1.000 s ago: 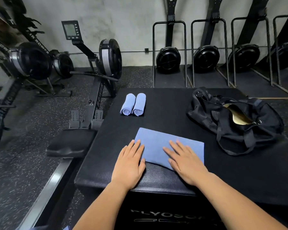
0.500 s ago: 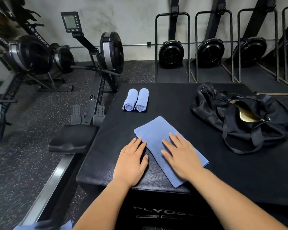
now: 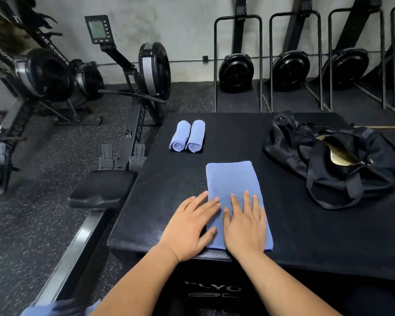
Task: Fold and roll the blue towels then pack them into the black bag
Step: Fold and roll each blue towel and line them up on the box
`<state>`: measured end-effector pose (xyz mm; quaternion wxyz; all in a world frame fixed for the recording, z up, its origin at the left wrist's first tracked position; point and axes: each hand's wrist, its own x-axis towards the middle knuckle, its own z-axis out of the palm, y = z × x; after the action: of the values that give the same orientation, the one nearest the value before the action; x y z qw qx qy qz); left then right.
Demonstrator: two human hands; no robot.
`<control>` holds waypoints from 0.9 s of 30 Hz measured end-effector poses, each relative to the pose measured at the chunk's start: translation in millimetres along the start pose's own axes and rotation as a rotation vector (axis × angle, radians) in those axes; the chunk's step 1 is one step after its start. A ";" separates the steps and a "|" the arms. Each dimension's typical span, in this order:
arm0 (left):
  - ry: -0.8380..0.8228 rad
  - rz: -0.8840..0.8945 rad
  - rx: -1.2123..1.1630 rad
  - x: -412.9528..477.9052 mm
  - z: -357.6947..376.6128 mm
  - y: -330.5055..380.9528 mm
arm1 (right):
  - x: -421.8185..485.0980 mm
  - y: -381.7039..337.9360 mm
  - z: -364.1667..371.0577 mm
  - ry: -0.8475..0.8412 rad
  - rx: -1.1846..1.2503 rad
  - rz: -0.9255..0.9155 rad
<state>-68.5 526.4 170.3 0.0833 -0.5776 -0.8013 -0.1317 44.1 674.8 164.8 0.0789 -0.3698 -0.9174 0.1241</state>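
A folded blue towel (image 3: 233, 181) lies flat as a long strip on the black plyo box (image 3: 306, 236), its short end at the box's near edge. My left hand (image 3: 189, 226) rests flat at the towel's left edge, fingertips on the cloth. My right hand (image 3: 244, 224) presses flat on the towel's near half. Two rolled blue towels (image 3: 187, 136) lie side by side at the back left of the box. The black bag (image 3: 338, 160) sits at the right, unzipped, showing a gold lining.
A rowing machine (image 3: 132, 92) with its seat (image 3: 100, 188) stands just left of the box. More rowers are stored upright along the back wall (image 3: 290, 69). More blue cloth (image 3: 55, 307) shows at the bottom left corner. Speckled rubber floor surrounds the box.
Both hands have turned the folded towel from lying crosswise to lying lengthwise, pointing away from me. My hands stay flat on its near end.
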 end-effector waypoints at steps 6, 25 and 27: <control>-0.128 0.063 0.066 -8.9 6.5 6.0 | 2.1 24.3 -9.6 -0.131 -0.008 -0.171; 0.092 0.028 -0.093 -59.6 -1.3 34.7 | -68.6 142.5 -30.4 0.142 -0.048 -0.569; 0.107 0.031 -0.095 -61.3 -0.6 35.3 | -70.8 140.6 -29.0 0.201 0.022 -0.561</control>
<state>-15.5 481.3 157.4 0.1006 -0.5853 -0.7795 -0.1992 194.2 728.1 148.5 0.2044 -0.1114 -0.9700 0.0703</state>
